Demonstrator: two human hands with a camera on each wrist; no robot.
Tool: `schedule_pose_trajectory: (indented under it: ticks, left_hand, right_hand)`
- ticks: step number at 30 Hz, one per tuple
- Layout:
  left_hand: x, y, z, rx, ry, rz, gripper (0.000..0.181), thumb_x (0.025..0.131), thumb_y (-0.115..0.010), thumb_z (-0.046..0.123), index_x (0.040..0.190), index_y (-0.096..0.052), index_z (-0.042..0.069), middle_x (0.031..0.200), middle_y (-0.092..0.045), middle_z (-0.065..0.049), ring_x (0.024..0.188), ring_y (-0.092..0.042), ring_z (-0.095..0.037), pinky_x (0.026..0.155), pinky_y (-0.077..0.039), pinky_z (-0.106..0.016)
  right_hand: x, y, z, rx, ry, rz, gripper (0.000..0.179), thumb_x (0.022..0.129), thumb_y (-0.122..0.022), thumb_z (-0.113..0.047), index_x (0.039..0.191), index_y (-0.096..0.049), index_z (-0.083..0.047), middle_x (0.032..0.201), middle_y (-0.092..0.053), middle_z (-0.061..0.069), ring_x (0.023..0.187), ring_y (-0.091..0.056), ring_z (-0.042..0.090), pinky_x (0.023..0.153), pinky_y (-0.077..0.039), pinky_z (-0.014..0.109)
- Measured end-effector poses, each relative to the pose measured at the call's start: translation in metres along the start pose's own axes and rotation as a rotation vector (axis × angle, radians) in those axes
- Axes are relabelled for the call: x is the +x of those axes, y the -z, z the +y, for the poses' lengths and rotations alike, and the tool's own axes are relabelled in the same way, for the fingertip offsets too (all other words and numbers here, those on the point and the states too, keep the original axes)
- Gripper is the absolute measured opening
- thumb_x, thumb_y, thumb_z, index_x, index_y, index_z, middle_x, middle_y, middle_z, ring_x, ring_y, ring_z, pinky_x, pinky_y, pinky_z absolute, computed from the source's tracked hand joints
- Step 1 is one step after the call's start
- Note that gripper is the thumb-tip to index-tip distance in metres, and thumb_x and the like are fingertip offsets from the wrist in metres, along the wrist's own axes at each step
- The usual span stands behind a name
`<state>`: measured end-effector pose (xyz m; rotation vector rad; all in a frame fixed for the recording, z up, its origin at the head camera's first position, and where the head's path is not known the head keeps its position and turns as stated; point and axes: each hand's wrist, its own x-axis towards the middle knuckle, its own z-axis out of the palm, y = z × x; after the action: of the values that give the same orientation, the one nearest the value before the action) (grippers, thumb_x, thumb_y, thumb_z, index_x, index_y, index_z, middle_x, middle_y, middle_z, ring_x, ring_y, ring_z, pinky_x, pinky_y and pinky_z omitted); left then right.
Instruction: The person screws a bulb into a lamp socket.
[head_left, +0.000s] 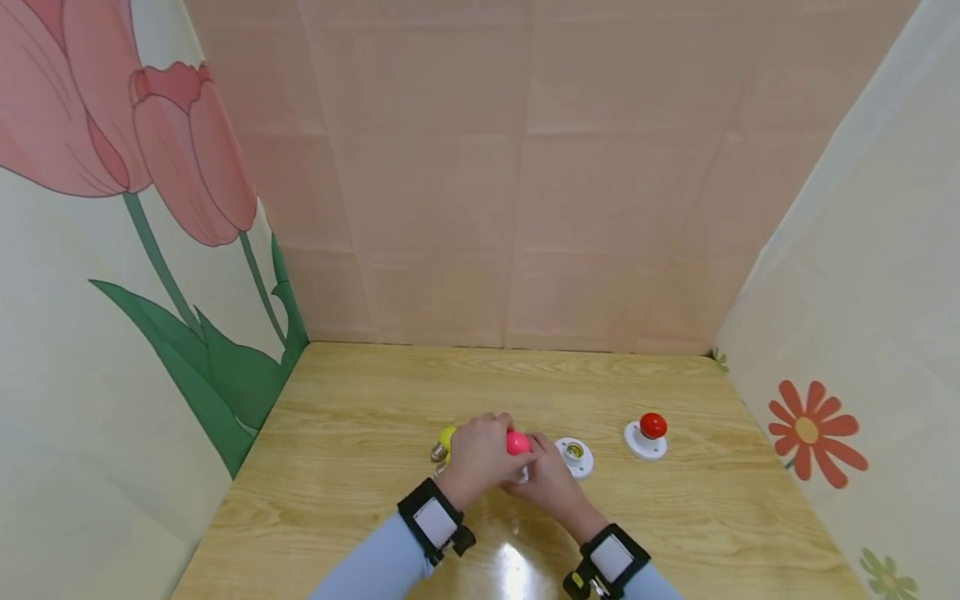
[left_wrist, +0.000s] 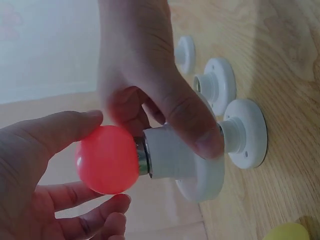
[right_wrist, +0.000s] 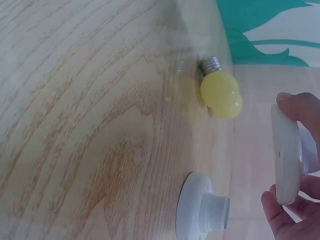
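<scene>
Pink globe bulb (left_wrist: 107, 160), screw cap (left_wrist: 142, 162) at mouth of white lamp holder (left_wrist: 164, 157) | left hand (head_left: 476, 454) pinches globe, spread to its width; right hand (head_left: 551, 482) grips holder | tilt could cross-thread; smooth glass could slip | red bulb (head_left: 653, 425) right of holder

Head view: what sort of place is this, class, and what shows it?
Probably a staged work booth: a wood-grain table, a creased pinkish backdrop behind it, and a tulip-print side wall.
</scene>
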<state>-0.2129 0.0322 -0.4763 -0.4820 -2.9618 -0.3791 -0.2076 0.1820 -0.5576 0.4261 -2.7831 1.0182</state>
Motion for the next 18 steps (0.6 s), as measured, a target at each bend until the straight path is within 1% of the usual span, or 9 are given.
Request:
schedule_pose_trajectory:
  ticks: [4,7,10,14,16,18]
  left_hand:
    - [0.0001,0.0029,-0.0004,-0.022,-0.018,-0.020,0.047,0.076,-0.069,0.059,0.101,-0.068,0.020,0.084,-0.059,0.002,0.070,-0.053,-0.011,0.049,-0.042,-0.025]
    - [0.0001,0.0053,0.0001,-0.021,-0.033,-0.032,0.045,0.076,-0.070,0.055,0.103,-0.069,0.020,0.087,-0.059,0.001,0.072,-0.052,-0.012,0.050,-0.044,-0.025]
    - [-0.0001,0.0064,0.0011,-0.036,-0.033,-0.028,0.052,0.076,-0.070,0.059,0.110,-0.068,0.019,0.091,-0.061,0.000,0.074,-0.054,-0.013,0.052,-0.046,-0.025]
    - [0.0001,0.0070,0.0031,-0.075,-0.005,0.006,0.069,0.074,-0.066,0.069,0.120,-0.063,0.017,0.099,-0.062,-0.003,0.080,-0.056,-0.015,0.057,-0.046,-0.026]
    - [0.0003,0.0071,0.0041,-0.081,0.010,0.022,0.075,0.073,-0.064,0.073,0.122,-0.060,0.015,0.102,-0.061,-0.004,0.082,-0.056,-0.016,0.060,-0.047,-0.026]
    - [0.0006,0.0064,0.0047,-0.075,0.020,0.027,0.077,0.073,-0.062,0.075,0.121,-0.059,0.014,0.102,-0.061,-0.003,0.084,-0.056,-0.015,0.063,-0.047,-0.026]
  right_hand:
    - [-0.0002,0.0001,0.0015,-0.017,-0.009,-0.002,0.074,0.067,-0.086,-0.040,0.126,-0.059,-0.005,0.117,-0.060,0.006,0.106,-0.058,0.022,0.093,-0.050,0.041]
    - [-0.0004,0.0001,0.0015,-0.011,-0.010,-0.006,0.075,0.067,-0.086,-0.040,0.128,-0.058,-0.004,0.119,-0.059,0.007,0.108,-0.058,0.023,0.094,-0.049,0.042]
    - [-0.0007,0.0009,0.0000,0.010,0.017,0.004,0.073,0.068,-0.087,-0.037,0.127,-0.059,-0.005,0.119,-0.060,0.008,0.108,-0.058,0.023,0.094,-0.050,0.042]
    - [-0.0013,0.0023,-0.0022,0.021,0.053,0.031,0.065,0.067,-0.088,-0.032,0.122,-0.063,-0.007,0.117,-0.061,0.009,0.106,-0.058,0.024,0.092,-0.050,0.043]
    - [-0.0015,0.0022,-0.0027,0.017,0.056,0.046,0.062,0.066,-0.088,-0.031,0.119,-0.065,-0.008,0.116,-0.061,0.009,0.105,-0.058,0.024,0.092,-0.050,0.044]
    - [-0.0020,0.0020,-0.0032,0.019,0.044,0.052,0.062,0.066,-0.089,-0.031,0.118,-0.065,-0.008,0.115,-0.061,0.009,0.105,-0.059,0.023,0.092,-0.050,0.043]
